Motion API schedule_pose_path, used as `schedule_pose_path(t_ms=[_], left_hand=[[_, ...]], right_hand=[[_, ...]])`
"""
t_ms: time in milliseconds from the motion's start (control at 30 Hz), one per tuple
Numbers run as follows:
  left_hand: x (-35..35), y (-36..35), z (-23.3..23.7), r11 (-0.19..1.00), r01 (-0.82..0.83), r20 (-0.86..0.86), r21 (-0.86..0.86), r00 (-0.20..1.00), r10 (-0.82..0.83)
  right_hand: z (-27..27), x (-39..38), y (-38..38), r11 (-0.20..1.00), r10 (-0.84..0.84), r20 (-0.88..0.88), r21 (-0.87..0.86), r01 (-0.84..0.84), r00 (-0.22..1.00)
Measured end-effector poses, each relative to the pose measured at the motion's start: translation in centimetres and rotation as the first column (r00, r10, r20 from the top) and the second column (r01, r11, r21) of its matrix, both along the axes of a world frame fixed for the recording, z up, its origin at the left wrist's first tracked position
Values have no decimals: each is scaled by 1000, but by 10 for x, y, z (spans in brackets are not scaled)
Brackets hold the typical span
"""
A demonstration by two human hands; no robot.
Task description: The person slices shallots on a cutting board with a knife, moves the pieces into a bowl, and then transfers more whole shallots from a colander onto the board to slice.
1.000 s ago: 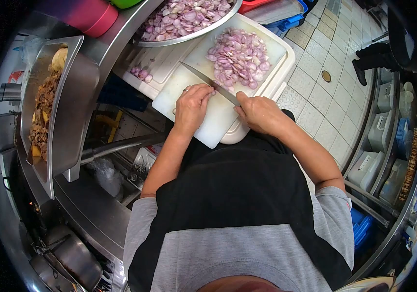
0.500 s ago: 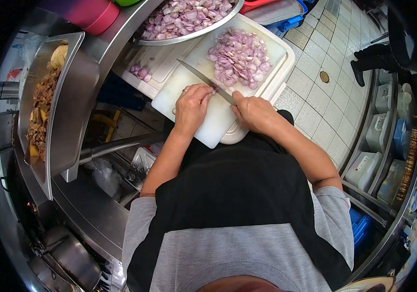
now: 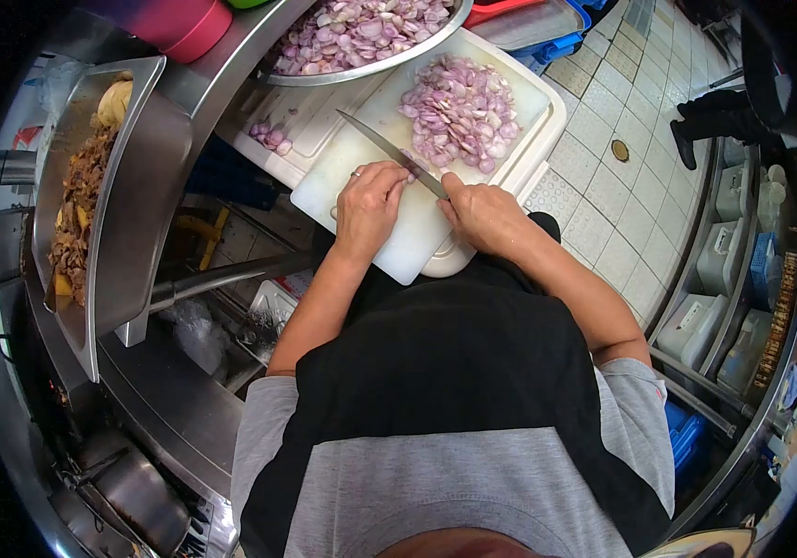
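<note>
Just left fingers (image 3: 398, 177) at the knife blade (image 3: 382, 143), above the cutting board (image 3: 326, 177).

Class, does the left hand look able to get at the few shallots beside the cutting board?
Probably yes. Between the left hand and the few shallots nothing seems to stand above the cutting board, though it must first leave the piece beside the knife.

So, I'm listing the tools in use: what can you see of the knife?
The knife has a long, slim, metallic-looking blade narrowing to a point that faces forward and left. The right hand wraps its handle, mostly hiding it. The blade slants over the pale cutting board, beside the sliced shallots, with the left hand's fingertips close to it.
</note>
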State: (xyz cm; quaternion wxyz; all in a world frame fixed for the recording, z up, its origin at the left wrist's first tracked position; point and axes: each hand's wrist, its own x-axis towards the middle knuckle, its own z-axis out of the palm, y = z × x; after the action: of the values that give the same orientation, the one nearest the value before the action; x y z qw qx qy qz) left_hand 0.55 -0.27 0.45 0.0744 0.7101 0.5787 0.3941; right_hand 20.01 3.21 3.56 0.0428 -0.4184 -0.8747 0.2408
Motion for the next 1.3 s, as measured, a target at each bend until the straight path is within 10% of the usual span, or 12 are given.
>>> schedule_pose_path(t_ms=[1300], left_hand=[[1,-1,-4,998,-30,-66,52,997,33]], right_hand=[[11,5,-9,999,37,14,24,-37,999]])
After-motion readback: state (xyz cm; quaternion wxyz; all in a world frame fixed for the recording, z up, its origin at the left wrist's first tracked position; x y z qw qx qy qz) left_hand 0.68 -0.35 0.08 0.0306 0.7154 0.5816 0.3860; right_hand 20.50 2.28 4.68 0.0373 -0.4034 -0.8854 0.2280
